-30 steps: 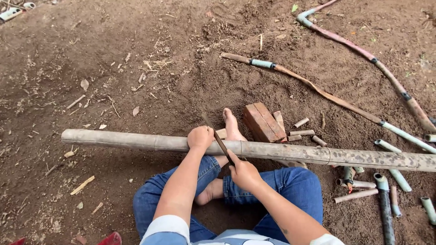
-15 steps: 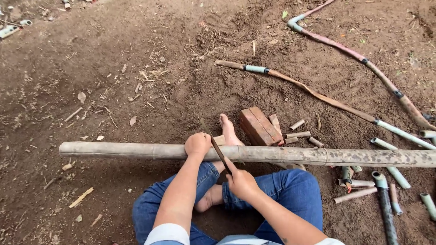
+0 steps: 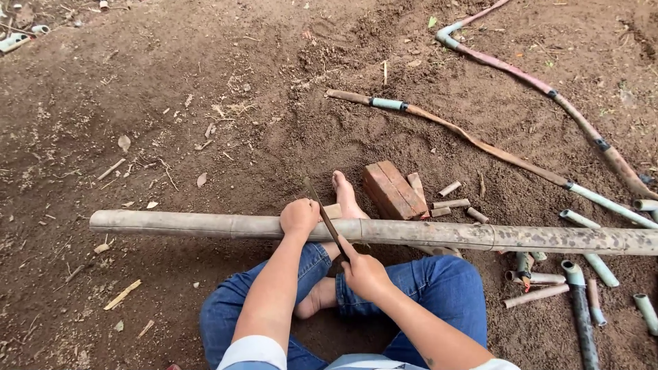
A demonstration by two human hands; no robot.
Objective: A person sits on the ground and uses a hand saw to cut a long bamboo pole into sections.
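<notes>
A person sits on the bare brown earth floor (image 3: 171, 103) with a long pale grey-brown bamboo pole (image 3: 439, 235) lying across the lap, running left to right through the frame. The left hand (image 3: 299, 216) is closed over the top of the pole, pinning it down. The right hand (image 3: 365, 272) has its grip shut on the handle of a thin dark blade (image 3: 325, 218), which slants up and away from the hand and crosses the pole just right of the left hand. Compared with a second ago, the right hand has drawn nearer to the body and lower, and the blade now lies at a shallower slant across the pole; the pole and left hand sit much as they were, which suggests a working stroke on the same spot. The pole shows node rings and dark mottling toward its right end; any cut mark is hidden by the hands. A bare foot (image 3: 345, 194) rests just beyond the pole, beside a reddish wooden block (image 3: 391, 190). Short cut bamboo pieces (image 3: 582, 301) lie at near right.
</notes>
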